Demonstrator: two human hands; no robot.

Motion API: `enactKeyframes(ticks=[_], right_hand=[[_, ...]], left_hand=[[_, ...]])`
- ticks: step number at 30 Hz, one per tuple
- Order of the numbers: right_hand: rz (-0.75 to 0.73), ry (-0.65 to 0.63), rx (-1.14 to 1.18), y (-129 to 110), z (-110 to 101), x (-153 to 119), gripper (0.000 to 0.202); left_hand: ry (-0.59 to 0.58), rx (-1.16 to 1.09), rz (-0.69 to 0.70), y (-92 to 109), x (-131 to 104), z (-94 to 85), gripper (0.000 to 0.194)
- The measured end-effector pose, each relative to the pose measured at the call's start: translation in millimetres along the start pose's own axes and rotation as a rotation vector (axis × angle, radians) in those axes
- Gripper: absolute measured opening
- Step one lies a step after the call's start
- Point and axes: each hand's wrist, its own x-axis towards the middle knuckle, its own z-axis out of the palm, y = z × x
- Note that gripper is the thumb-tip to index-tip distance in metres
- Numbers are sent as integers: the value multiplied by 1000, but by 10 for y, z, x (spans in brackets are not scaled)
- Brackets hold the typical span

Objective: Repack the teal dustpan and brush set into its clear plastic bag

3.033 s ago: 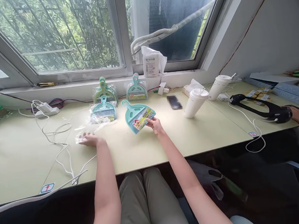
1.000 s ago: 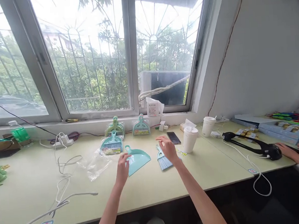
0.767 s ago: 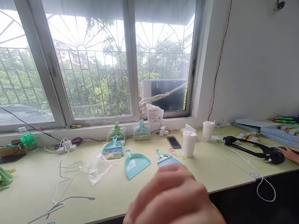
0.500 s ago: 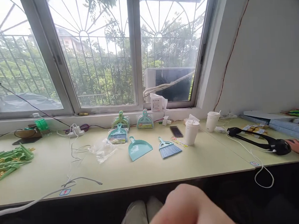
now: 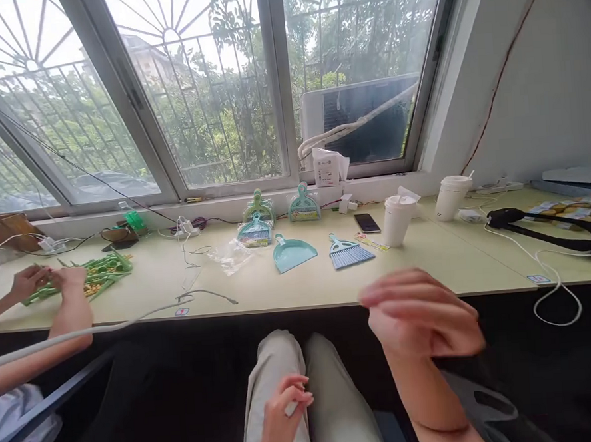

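My left hand hovers over my lap, its fingers loosely bent with a gap to the thumb and nothing visible in it. My right hand, somewhat blurred, is raised before the table edge with fingers folded together; no object shows in it. Beyond it on the table lies a small teal hand broom with blue bristles. Left of the broom is a teal dustpan. Behind them, packaged broom-and-dustpan sets in teal and green stand near the windowsill, with another teal set beside them.
A white lidded cup, a second cup and a phone are right of centre. Crumpled clear plastic lies left of the dustpan. A grey cable crosses the front edge. At left, a co-worker's hands handle green stems.
My view has shifted, bringing the co-worker at left into sight. My left hand has appeared over my lap. A raised hand and forearm now show clearly at right, where a blurred limb filled the bottom before.
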Motion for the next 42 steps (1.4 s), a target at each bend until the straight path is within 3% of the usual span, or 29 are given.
enactKeyframes(ticks=[1, 3, 6, 8, 10, 13, 17, 20, 22, 24, 27, 30, 34, 38, 39, 42], right_hand=[[63, 36, -113, 264, 67, 77, 45], [307, -73, -406, 903, 188, 141, 44], [652, -325, -766, 1946, 227, 30, 40], [817, -502, -902, 2520, 168, -95, 39], [945, -659, -1000, 2916, 110, -196, 41], [913, -803, -1130, 3222, 106, -267, 43], [860, -906, -1209, 3396, 225, -237, 48], [877, -1010, -1241, 3470, 333, -181, 51], [850, -1044, -1276, 3480, 409, -159, 54], [832, -1066, -1289, 3460, 491, -157, 58], [815, -1116, -1276, 3413, 599, -170, 58], [803, -1115, -1270, 3389, 636, -144, 46], [762, -1000, -1192, 3341, 637, -50, 32], [571, -992, -958, 3171, 818, -64, 33], [540, -1019, -931, 3123, 891, -92, 30], [524, -1079, -944, 3016, 1094, -182, 19]], left_hand=[[-3, -96, -90, -55, 130, -29, 16], [47, -168, -157, -125, 279, -137, 14], [88, -174, -144, -15, 373, -373, 21], [109, -156, -52, 152, 492, -507, 20], [39, -162, 9, 281, 721, -561, 15], [-55, -150, 22, 221, 1293, -464, 15], [119, -30, -56, -354, 2341, -175, 12], [264, 168, -216, -861, 3065, 1, 24], [272, 219, -341, -1106, 3400, 71, 25], [218, 206, -406, -1259, 3593, 111, 18], [155, 250, -413, -1357, 3654, 147, 10], [103, 372, -341, -1354, 3557, 186, 11], [-27, 433, -156, -1256, 3400, 261, 21], [-190, 358, 69, -1149, 3341, 326, 35], [-172, 345, 117, -1137, 3350, 329, 33], [26, 387, 221, -1160, 3440, 300, 22]])
